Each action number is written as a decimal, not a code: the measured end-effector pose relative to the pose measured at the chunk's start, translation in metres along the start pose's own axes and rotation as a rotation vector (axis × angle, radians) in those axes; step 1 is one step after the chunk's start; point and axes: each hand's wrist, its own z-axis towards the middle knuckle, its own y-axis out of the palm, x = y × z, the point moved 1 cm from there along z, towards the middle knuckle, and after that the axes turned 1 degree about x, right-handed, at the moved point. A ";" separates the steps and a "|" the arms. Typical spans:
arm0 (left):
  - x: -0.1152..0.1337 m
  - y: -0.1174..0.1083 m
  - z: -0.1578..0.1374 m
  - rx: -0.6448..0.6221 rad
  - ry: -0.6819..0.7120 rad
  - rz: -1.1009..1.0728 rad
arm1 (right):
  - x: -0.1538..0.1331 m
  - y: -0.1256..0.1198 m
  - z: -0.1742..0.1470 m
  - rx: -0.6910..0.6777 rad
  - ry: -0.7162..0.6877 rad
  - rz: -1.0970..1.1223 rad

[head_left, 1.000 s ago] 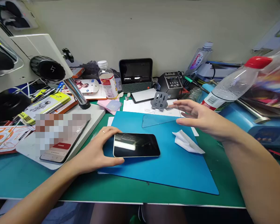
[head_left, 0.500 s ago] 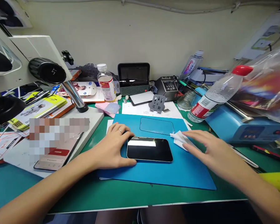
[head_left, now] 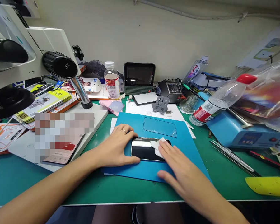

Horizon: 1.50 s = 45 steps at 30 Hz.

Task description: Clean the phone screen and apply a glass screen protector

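Dark-screened phone (head_left: 141,153): one, held in left grip (head_left: 115,147), toward the table's (head_left: 102,196) front edge.
Wipe (head_left: 156,145): one, pressed under wide right grip (head_left: 180,165).

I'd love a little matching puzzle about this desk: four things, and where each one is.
1. White tissue
2. Slim silver tool
3. Left hand
4. Clear sheet

A. At the phone's left end
B. On the blue mat, beyond the phone
C. Beneath the right hand
D. On the green table, right of the mat

Pairs: 1-C, 2-D, 3-A, 4-B
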 end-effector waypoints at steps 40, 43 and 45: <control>-0.007 -0.009 -0.006 0.043 0.029 -0.211 | -0.076 0.010 0.026 -0.211 0.088 0.033; -0.010 -0.008 -0.005 0.116 0.006 -0.228 | -0.083 0.016 0.048 -0.198 0.140 0.045; -0.012 -0.007 -0.004 0.143 0.023 -0.225 | -0.089 0.019 0.055 -0.191 0.172 0.048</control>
